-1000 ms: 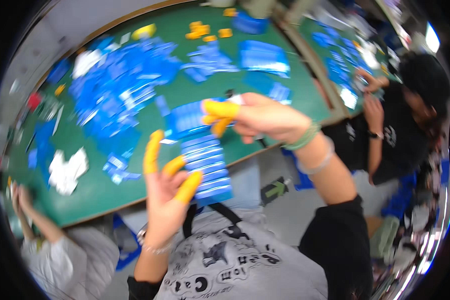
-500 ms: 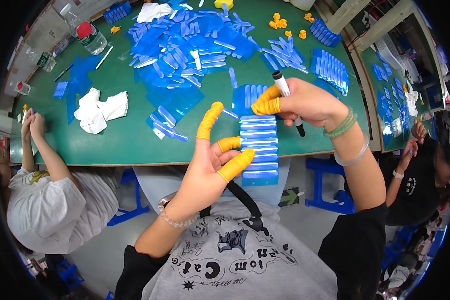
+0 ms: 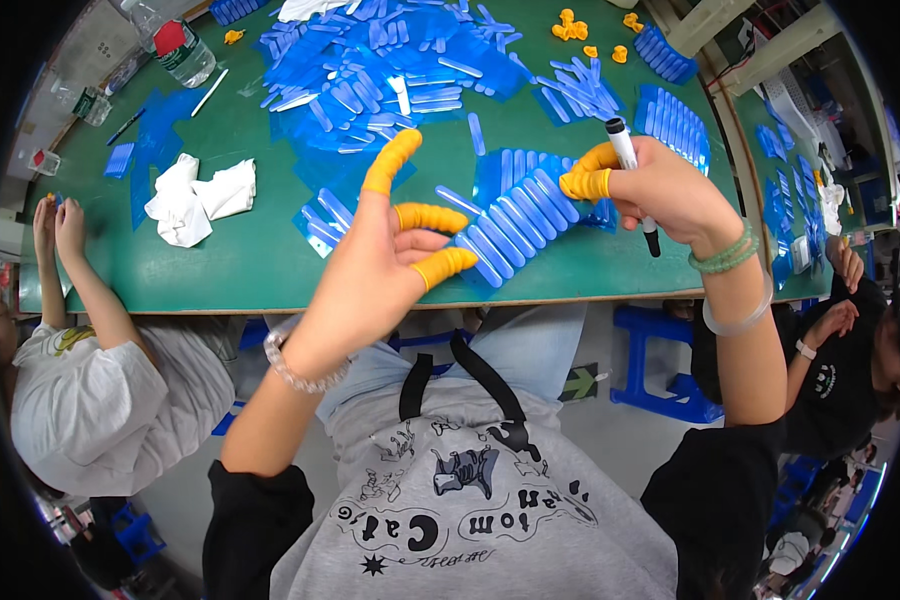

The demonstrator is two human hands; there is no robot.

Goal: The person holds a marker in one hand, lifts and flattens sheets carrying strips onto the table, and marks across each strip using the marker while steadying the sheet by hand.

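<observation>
A blue film sheet with a row of narrow, rounded translucent strips [image 3: 520,228] is held tilted above the table's near edge. My left hand [image 3: 375,250] pinches its lower left end between thumb and fingers, the index finger raised clear. At the upper right end, my right hand [image 3: 670,190] grips the sheet with thumb and forefinger. A black-and-white marker pen [image 3: 623,148] is also held in my right hand, its black end pointing down. Yellow finger cots [image 3: 391,160] cover several fingertips. Behind the held sheet lies another blue strip sheet [image 3: 516,162], partly hidden.
A large heap of blue strips and film [image 3: 370,85] covers the green table's [image 3: 270,275] far middle. White cloths [image 3: 200,200] and a plastic bottle [image 3: 180,50] are at left. More strip sheets [image 3: 673,122] and loose yellow finger cots [image 3: 570,27] lie at right. People sit on both sides.
The strip sheet has swung from hanging upright to a slant, rising to the right. My right hand has moved right and now grips its upper end; my left has shifted left and slightly up.
</observation>
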